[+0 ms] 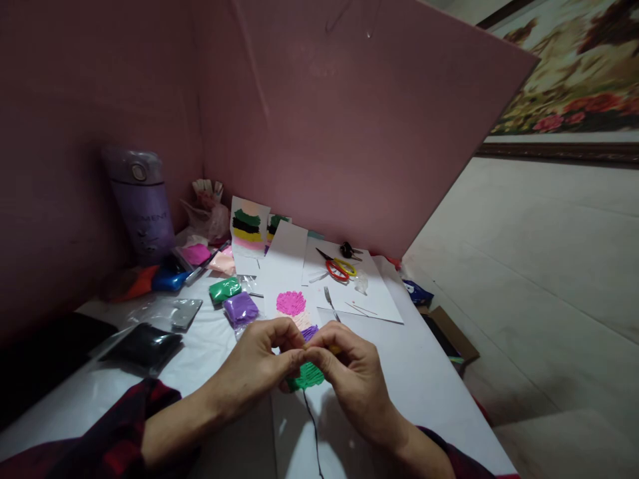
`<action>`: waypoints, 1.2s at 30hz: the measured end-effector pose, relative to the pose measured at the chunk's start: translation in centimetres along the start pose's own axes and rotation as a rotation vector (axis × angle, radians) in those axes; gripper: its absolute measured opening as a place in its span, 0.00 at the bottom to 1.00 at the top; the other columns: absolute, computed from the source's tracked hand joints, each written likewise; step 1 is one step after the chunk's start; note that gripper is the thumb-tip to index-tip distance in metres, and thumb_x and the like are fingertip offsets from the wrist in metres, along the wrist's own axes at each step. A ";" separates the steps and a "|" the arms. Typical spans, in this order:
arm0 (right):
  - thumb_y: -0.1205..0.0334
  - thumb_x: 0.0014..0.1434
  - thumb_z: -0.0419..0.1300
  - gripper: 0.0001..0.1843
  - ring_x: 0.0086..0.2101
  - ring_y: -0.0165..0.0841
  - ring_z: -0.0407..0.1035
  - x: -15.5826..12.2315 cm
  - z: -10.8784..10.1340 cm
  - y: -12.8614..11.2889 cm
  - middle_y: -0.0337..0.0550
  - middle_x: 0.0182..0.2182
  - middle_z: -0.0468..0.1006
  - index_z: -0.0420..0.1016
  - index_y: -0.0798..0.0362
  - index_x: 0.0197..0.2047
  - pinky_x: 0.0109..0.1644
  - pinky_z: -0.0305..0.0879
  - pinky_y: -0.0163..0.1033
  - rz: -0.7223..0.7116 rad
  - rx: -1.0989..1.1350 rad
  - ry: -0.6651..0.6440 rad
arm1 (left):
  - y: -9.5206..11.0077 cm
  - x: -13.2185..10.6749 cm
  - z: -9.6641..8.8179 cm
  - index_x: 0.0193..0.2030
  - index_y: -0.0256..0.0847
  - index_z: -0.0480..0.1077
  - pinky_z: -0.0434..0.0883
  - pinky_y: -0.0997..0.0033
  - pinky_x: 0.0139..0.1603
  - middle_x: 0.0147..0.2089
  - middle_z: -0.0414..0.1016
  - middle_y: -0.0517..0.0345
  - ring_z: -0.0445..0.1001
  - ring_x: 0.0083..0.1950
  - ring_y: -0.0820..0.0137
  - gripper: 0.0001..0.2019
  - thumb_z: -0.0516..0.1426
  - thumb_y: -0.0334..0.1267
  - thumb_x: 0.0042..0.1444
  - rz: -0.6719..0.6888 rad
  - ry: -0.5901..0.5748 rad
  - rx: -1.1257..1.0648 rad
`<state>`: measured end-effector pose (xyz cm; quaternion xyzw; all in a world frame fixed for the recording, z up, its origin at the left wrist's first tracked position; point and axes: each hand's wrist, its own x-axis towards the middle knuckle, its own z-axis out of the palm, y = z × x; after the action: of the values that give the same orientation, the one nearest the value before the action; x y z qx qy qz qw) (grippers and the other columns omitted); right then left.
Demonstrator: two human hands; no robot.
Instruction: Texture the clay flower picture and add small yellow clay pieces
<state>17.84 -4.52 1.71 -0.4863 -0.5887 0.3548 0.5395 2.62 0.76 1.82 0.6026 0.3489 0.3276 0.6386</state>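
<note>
My left hand point(264, 356) and my right hand point(349, 372) meet fingertip to fingertip above the white paper. Both are closed in a pinch on a small piece of yellow clay point(336, 348), mostly hidden by the fingers. Below them on the paper lies textured green clay point(310, 376), from which a thin black clay strand point(314, 426) runs toward me. Purple clay point(308, 332) shows just past the fingers, then a peach patch point(297, 320) and a round pink patch point(291, 303).
Beyond my right hand are a fork point(329, 301), scissors point(337, 267) and thin sticks point(362, 309). Bagged clay in green point(224, 290), purple point(240, 309) and black point(144, 347) lies at left. A purple bottle point(142, 206) stands at the back. Cards with coloured bands point(248, 229) lean on the pink wall.
</note>
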 end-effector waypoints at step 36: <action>0.53 0.53 0.69 0.19 0.20 0.20 0.56 0.9 0.4 0.6 0.36 0.25 0.69 0.66 0.56 0.31 0.19 0.43 0.25 0.627 1.031 -0.160 | 0.7 -0.7 -0.4 0.29 0.38 0.71 0.66 0.73 0.25 0.27 0.70 0.61 0.65 0.26 0.74 0.11 0.58 0.44 0.53 0.197 0.203 0.242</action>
<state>17.60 -3.44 1.29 -0.2844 -0.2081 0.7717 0.5295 1.90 0.40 2.53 0.6702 0.3877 0.4033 0.4877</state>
